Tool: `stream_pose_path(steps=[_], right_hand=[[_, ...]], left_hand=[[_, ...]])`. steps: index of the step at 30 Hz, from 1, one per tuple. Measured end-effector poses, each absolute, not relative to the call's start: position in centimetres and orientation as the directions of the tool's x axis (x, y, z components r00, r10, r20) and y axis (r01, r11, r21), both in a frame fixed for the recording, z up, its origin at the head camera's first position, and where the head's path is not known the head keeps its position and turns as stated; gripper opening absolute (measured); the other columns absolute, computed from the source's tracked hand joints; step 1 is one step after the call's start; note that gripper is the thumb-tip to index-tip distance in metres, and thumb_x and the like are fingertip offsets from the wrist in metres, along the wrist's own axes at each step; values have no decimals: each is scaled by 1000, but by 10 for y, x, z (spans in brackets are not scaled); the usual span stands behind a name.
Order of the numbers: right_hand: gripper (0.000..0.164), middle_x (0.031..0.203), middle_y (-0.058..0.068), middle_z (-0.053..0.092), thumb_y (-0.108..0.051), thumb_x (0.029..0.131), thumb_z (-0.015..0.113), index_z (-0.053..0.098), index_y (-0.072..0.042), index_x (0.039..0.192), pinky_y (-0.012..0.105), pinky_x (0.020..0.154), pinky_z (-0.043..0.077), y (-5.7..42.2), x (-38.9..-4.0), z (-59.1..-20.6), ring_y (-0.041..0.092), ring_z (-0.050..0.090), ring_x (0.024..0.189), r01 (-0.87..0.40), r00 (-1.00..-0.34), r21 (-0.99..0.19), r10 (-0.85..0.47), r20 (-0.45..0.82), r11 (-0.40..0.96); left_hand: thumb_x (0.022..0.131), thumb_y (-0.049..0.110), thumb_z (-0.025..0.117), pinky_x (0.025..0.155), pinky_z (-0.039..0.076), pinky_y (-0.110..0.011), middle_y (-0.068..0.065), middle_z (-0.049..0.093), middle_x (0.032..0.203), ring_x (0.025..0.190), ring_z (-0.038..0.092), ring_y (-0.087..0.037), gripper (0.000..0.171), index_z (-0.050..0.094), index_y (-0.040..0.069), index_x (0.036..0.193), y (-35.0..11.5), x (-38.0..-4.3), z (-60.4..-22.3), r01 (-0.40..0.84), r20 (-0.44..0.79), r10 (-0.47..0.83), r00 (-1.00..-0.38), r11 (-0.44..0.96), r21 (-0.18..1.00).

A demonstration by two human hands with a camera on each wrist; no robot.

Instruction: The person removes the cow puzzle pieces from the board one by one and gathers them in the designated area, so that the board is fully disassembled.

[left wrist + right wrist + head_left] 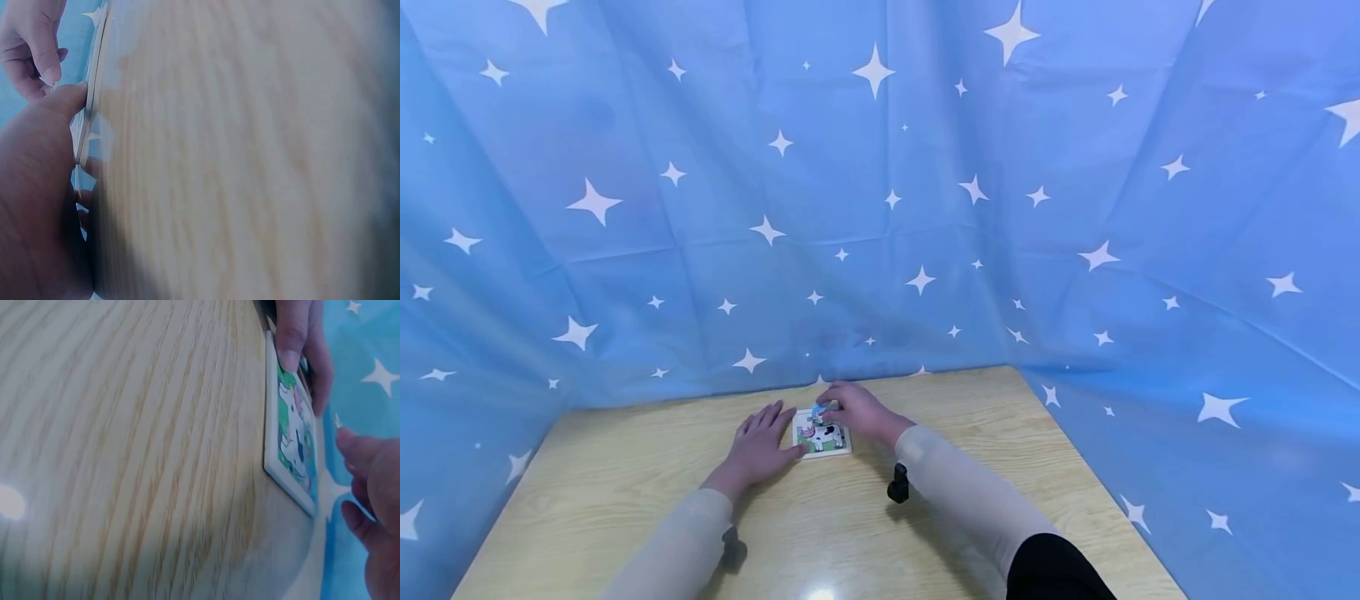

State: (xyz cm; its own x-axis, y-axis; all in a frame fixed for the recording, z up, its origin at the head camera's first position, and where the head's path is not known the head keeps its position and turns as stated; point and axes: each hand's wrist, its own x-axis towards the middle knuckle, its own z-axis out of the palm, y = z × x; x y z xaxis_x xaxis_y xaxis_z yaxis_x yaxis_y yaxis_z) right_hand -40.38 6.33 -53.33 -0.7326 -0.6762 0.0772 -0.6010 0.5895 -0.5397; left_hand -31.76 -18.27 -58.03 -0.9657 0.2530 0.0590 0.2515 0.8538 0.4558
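Observation:
A small cow picture puzzle in a white frame lies flat on the table. My right hand is over its far right part, pinching a small puzzle piece between thumb and fingertips. In the right wrist view the piece is raised off the board, seen nearly edge-on. My left hand rests at the board's left side with fingers stretched out. Its thumb lies on the near left corner of the frame, and its other fingertips reach the table beside the far left corner.
The light wood table extends around the board on all sides. Close behind its far edge hangs a blue curtain with white stars, which also runs along both sides. A small black device is at the right wrist.

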Motion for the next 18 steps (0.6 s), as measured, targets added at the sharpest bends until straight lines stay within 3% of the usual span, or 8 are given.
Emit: stream_pose_path(steps=[12, 18], right_hand=[[30, 134, 0, 69, -24, 108, 77, 78, -14, 135, 34, 103, 57, 86, -410, -531, 19, 68, 122, -594, -743, -534, -665, 79, 601], [28, 128, 4, 71, -16, 104, 80, 79, -9, 131, 35, 99, 60, 99, -413, -531, 26, 71, 116, -613, -724, -553, -682, 105, 565]], left_hand=[[105, 60, 64, 130, 15, -73, -24, 29, 178, 166, 22, -48, 86, 41, 9, 171, -180, -314, -575, 221, 35, 230, -973, 869, 442], [106, 61, 63, 130, 15, -72, -24, 29, 179, 166, 22, -48, 87, 40, 10, 172, -181, -313, -575, 224, 33, 234, -972, 868, 443]])
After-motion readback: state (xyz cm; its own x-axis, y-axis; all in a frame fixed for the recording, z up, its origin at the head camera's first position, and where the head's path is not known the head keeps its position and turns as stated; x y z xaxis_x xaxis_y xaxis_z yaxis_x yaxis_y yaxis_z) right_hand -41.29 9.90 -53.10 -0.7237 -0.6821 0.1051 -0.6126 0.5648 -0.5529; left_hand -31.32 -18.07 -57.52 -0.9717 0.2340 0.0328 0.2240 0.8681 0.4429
